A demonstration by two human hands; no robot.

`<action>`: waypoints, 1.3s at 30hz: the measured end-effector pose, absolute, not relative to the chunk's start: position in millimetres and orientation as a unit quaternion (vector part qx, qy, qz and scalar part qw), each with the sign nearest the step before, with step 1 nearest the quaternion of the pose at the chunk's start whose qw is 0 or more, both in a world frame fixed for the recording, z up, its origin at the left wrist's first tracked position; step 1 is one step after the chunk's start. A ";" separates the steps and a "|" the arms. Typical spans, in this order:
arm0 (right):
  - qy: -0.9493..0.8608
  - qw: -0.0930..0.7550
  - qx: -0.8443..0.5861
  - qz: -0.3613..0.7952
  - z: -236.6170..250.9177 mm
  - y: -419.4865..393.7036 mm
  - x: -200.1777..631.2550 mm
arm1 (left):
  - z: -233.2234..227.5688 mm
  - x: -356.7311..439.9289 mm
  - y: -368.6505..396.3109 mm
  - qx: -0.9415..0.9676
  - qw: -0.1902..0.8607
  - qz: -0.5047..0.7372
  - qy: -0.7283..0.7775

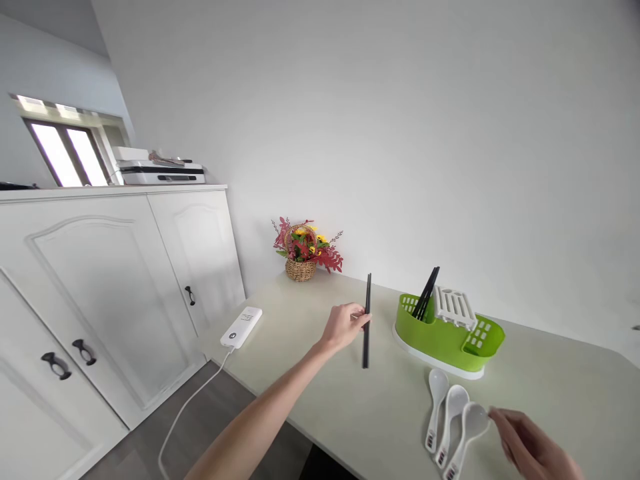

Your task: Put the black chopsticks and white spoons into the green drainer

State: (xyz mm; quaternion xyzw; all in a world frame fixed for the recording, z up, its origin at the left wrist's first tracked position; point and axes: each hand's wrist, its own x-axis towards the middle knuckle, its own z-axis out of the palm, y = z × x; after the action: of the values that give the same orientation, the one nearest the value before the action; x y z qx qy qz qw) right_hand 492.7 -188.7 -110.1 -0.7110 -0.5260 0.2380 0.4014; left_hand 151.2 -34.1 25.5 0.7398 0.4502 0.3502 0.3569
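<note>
My left hand (pixel 345 325) is closed around black chopsticks (pixel 367 347), held nearly upright above the table, left of a green utensil holder (pixel 440 337). Several more black chopsticks (pixel 427 293) lean in the holder's left compartment. A white slatted rack (pixel 454 307) sits tilted on its middle. In front of it lie three white spoons: one on the left (pixel 438 387), one in the middle (pixel 456 403), and one on the right (pixel 474 421). My right hand (pixel 533 443), slightly blurred, has its fingertips at the right spoon's bowl edge, fingers loosely bent and holding nothing visible.
A white power bank (pixel 241 327) with a trailing cable (pixel 193 395) lies at the table's left edge. A basket of artificial flowers (pixel 301 267) stands by the wall. White cabinets (pixel 110 287) are to the left. The pale table (pixel 550 363) extends right.
</note>
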 end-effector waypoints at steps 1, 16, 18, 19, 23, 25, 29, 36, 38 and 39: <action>-0.534 0.413 -0.695 0.248 -97.0 -186.9 478.2 | 27.8 155.2 -38.0 0.691 0.441 0.404 0.406; -0.599 0.420 -0.547 0.407 -20.9 -169.8 363.9 | 23.9 197.1 -80.2 0.476 0.667 0.470 0.328; -0.589 0.434 -0.543 0.413 -25.1 -173.8 366.8 | 24.9 195.9 -78.6 0.478 0.660 0.474 0.333; -0.585 0.437 -0.540 0.419 -26.9 -175.8 368.5 | 25.6 195.6 -77.4 0.477 0.656 0.479 0.335; -0.579 0.432 -0.535 0.438 -34.8 -180.0 377.1 | 26.7 198.6 -72.6 0.470 0.649 0.491 0.342; -0.578 0.423 -0.536 0.447 -38.8 -179.5 382.3 | 26.1 202.5 -70.9 0.467 0.654 0.489 0.341; -0.573 0.421 -0.539 0.451 -42.4 -178.3 391.5 | 26.3 211.7 -68.3 0.471 0.658 0.486 0.331; -0.576 0.444 -0.520 0.447 -38.3 -175.9 402.6 | 27.8 225.0 -61.7 0.480 0.654 0.485 0.325; -0.578 0.444 -0.520 0.445 -37.5 -173.9 405.1 | 25.5 229.4 -58.5 0.484 0.653 0.484 0.324; -0.576 0.445 -0.522 0.444 -37.3 -173.0 406.6 | 24.5 231.4 -55.8 0.486 0.652 0.485 0.322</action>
State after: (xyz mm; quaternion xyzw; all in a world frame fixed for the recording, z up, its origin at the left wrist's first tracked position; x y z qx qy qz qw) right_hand 406.6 -173.0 -37.3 -0.5222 -0.5757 0.4444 0.4455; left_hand 231.4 -55.8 24.5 0.4856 0.3223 0.4851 0.6519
